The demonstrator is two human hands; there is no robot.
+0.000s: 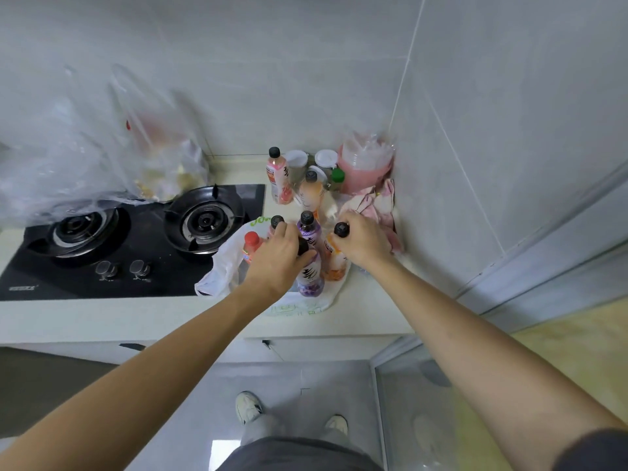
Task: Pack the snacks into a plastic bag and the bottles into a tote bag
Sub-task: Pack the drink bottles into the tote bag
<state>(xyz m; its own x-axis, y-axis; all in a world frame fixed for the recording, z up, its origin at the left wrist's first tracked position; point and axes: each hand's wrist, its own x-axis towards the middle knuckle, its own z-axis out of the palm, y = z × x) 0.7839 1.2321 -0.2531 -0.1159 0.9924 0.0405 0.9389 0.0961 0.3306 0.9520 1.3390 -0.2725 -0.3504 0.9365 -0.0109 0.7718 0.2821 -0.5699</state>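
A white tote bag (222,266) lies open on the counter with several bottles standing in it. My left hand (277,256) grips the neck of a purple bottle (311,278) in the bag. My right hand (363,241) holds an orange bottle (334,263) by its black cap at the bag's right side. Another purple bottle (307,229), a red-capped bottle (252,243) and a black-capped one (277,222) stand in the bag behind my hands. Two more bottles, pink (277,178) and peach (311,192), stand on the counter behind. A clear plastic bag of snacks (163,158) stands at the back left.
A black two-burner gas hob (129,239) fills the counter's left part. Jars with white lids (324,159), a green-capped bottle (337,176), a pink stack of cups (367,164) and a pink cloth (380,205) crowd the right corner by the tiled wall.
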